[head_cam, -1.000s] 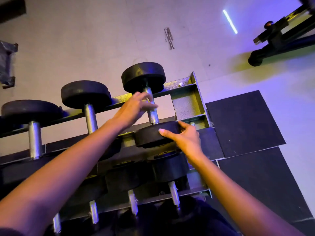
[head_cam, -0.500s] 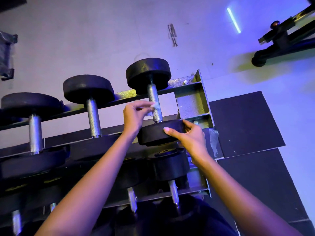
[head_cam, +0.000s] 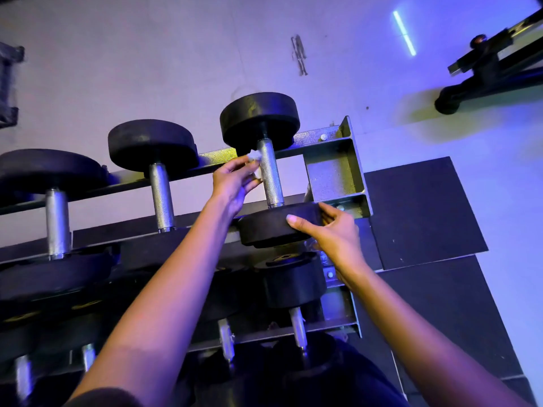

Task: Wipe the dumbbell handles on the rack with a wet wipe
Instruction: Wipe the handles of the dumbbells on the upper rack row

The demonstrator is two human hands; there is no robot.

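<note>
Now: wipe pinched against the rightmost handle

Now I see the left hand [head_cam: 235, 183] raised beside the rightmost dumbbell on the top tier of the grey metal rack [head_cam: 335, 171], its fingers pinching a small crumpled wet wipe [head_cam: 255, 160]. The wipe sits against the left side of the knurled steel handle [head_cam: 270, 174], just below the far rubber head [head_cam: 260, 118]. The right hand [head_cam: 332, 233] grips the near head [head_cam: 273, 227] of the same dumbbell, with the thumb across its front edge and the fingers curled round its right side. That dumbbell lies across the two rails of the rack, close to the right end plate. Two more dumbbells lie on the same tier to the left, the middle dumbbell [head_cam: 160, 195] and a larger dumbbell [head_cam: 57, 221] beyond it, and neither hand touches them. A lower tier holds more dumbbells [head_cam: 291, 280] under the forearms. Dark floor mats [head_cam: 423, 207] lie to the right of the rack, and a black machine frame [head_cam: 484, 69] shows in the upper right corner.
</note>
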